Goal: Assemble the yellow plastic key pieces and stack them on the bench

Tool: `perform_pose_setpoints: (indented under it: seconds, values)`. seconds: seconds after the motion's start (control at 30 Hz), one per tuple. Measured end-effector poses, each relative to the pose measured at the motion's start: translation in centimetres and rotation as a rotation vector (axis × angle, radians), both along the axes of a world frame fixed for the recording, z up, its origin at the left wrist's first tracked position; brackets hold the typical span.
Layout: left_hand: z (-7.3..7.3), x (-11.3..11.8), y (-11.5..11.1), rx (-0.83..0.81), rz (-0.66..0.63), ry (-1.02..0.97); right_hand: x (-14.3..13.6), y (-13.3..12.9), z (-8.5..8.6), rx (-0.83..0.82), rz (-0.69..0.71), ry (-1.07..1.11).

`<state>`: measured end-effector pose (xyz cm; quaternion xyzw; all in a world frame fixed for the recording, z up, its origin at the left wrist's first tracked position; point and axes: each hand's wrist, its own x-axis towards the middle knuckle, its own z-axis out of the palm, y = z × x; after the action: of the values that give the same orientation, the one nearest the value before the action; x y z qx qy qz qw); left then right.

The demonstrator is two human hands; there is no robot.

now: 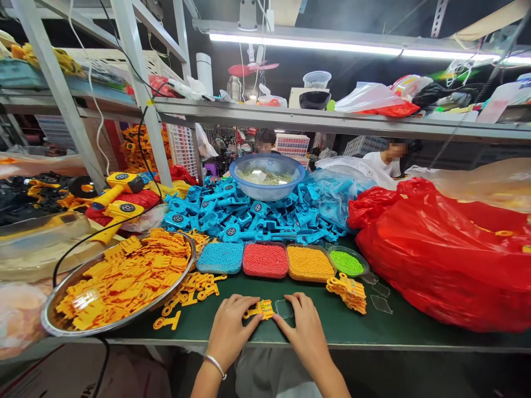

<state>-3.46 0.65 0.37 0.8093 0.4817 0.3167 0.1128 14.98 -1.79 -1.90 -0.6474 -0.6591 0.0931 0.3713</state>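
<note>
They seem to be steadying a yellow piece (264,310), pinched in the left hand (230,327), right hand (306,327) spread around a clear square (284,308), where any nudge needs lightness.

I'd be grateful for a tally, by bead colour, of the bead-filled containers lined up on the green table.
Blue beads: 1
Red beads: 1
Yellow-orange beads: 1
Green beads: 1
Total: 4
</note>
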Motion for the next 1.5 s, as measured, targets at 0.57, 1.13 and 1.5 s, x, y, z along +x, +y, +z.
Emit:
perform_pose_setpoints:
  seconds: [0.57,1.13,1.5]
  values:
    - [-0.2,0.0,0.2,0.021,0.067,0.011,-0.9,1.1,2.4,-0.066,0.542,0.226]
    - [-0.3,0.0,0.6,0.005,-0.103,0.042,-1.1,0.9,2.6,-0.076,0.502,0.150]
    - [-0.6,-1.1,-2.2,0.189,-0.272,0.423,-0.2,-2.0,0.0,0.110,0.516,-0.412]
